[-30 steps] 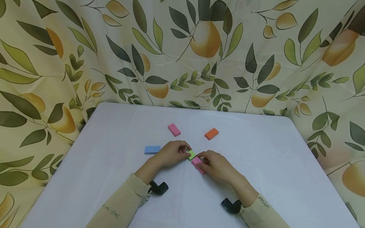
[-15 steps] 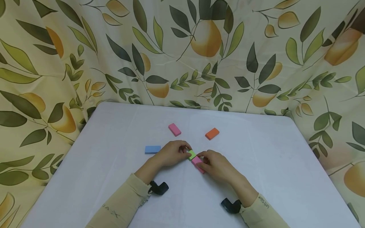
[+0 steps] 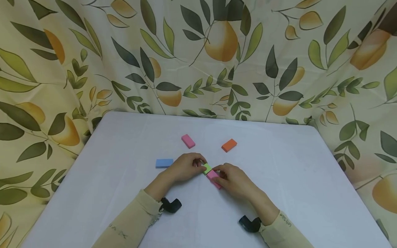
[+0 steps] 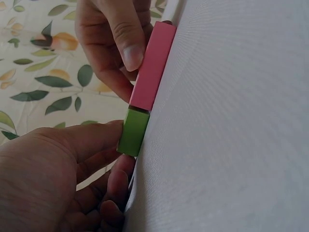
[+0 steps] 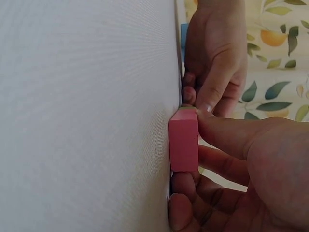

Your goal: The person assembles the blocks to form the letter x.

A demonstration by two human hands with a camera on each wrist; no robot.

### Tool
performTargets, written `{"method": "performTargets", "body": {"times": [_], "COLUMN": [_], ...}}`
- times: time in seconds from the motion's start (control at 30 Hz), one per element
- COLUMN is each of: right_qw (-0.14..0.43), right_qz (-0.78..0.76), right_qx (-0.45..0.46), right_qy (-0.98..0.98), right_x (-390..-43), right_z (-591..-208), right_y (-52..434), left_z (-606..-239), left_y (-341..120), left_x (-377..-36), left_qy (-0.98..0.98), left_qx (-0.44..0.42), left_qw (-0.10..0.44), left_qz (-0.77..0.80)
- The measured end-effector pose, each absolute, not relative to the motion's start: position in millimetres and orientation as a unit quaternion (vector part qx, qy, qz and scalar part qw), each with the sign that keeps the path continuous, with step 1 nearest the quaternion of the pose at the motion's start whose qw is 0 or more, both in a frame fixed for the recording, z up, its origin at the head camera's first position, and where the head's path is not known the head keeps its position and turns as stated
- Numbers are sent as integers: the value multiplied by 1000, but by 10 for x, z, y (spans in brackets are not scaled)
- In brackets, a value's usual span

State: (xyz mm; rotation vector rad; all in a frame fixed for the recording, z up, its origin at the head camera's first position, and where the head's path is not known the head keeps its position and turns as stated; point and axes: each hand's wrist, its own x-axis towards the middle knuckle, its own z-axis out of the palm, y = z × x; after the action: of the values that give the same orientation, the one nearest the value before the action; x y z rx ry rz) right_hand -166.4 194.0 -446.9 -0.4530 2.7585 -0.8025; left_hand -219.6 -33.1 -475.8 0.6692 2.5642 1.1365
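Observation:
Near the middle of the table, my left hand (image 3: 187,167) pinches a small green block (image 3: 207,168) between thumb and fingers. My right hand (image 3: 237,181) grips a longer pink block (image 3: 213,177) by its sides. Both blocks lie on the tabletop, end to end in a slanting line. In the left wrist view the pink block (image 4: 153,67) meets the green block (image 4: 133,133) with a thin dark seam between them. From the right wrist view, the pink block's near end (image 5: 184,146) hides most of the green one.
A blue block (image 3: 164,163) lies just left of my left hand. Farther back are another pink block (image 3: 188,141) and an orange block (image 3: 229,145). The white-covered table (image 3: 130,137) ends at a leaf-and-fruit patterned curtain (image 3: 198,69).
The whole head view has shifted slightly left. Both hands keep their grips, and the seam between the green and pink blocks looks a little narrower than a second ago.

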Motion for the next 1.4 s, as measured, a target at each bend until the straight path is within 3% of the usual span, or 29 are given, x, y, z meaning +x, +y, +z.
{"method": "performTargets", "body": {"times": [1.4], "right_qw": [101], "right_qz": [-274], "right_qx": [-154], "right_qy": [944], "right_x": [-1649], "right_z": [-4508], "right_y": [1941], "left_z": [-4753], "left_y": [-336], "left_x": [-2188], "left_qy": [881], "left_qx": [234], "left_qw": [126], "left_qz": [392]}}
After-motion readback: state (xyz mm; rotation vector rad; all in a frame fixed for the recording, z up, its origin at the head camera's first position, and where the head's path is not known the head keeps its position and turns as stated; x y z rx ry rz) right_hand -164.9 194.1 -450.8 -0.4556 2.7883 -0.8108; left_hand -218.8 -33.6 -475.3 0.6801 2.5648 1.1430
